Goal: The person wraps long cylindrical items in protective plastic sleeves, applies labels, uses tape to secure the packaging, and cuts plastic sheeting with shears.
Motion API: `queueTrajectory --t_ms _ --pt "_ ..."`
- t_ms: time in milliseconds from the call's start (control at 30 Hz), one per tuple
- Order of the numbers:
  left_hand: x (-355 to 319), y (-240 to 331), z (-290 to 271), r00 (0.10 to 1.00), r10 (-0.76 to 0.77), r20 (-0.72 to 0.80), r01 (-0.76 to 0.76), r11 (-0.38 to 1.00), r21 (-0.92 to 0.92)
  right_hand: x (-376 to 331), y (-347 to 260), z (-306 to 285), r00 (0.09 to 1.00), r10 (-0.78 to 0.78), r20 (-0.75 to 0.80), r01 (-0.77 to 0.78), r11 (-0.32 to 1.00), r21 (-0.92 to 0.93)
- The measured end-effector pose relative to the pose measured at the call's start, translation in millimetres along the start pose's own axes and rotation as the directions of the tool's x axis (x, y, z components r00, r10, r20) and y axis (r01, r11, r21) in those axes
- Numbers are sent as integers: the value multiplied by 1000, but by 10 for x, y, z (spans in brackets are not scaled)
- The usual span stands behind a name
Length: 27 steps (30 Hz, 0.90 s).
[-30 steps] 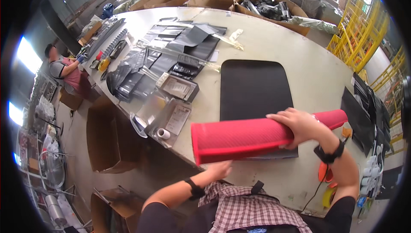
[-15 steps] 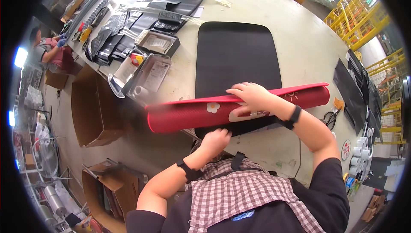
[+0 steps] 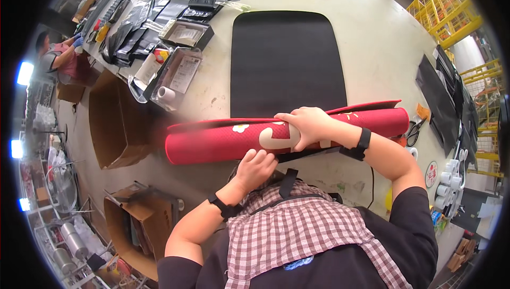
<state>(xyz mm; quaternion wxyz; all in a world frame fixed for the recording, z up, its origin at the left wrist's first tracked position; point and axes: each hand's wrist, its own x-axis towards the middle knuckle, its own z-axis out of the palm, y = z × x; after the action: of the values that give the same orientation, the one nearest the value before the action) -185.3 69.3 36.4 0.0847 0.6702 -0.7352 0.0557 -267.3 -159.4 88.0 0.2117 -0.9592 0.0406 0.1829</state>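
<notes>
A red textured mat [image 3: 212, 143], printed with a white flower and pale shapes, is rolled into a tube lying across the near end of a flat black mat [image 3: 287, 66]. My right hand [image 3: 313, 126] is wrapped over the middle of the roll, thumb and fingers pressing on its surface and loose top edge. Against the roll's near side, left of centre, is my left hand [image 3: 256, 168] with its fingers curled; whatever is under those fingertips is hidden. The near edge of the black mat shows only as a strip beneath the roll.
Open boxes [image 3: 180, 71] and black plastic bags [image 3: 133, 39] crowd the table's left side. Scissors [image 3: 414, 132], more black sheets [image 3: 438, 103] and white rolls [image 3: 447, 188] are at right. Cardboard cartons [image 3: 114, 124] stand on the floor; another person [image 3: 64, 58] works far left.
The red roll has shifted slightly left. My left hand has risen from the black mat's near edge to the roll's side, and my right hand has turned, its thumb now lower on the roll.
</notes>
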Motion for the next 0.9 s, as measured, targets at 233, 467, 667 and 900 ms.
queueTrajectory --t_ms 233,467,667,900 --pt "213 31 -217 986 -70 -150 54 992 -112 107 109 -86 962 -122 243 67 973 223" --pt "620 -461 -172 967 -255 -6 221 846 -485 -53 402 -186 962 -84 -261 93 995 21" --pt "1081 -1145 -180 919 -218 329 365 785 -500 -351 28 114 887 -72 -456 -96 937 -335" --pt "913 -1325 -221 935 -291 203 351 672 -653 -254 233 185 782 -93 -616 -220 884 -413"
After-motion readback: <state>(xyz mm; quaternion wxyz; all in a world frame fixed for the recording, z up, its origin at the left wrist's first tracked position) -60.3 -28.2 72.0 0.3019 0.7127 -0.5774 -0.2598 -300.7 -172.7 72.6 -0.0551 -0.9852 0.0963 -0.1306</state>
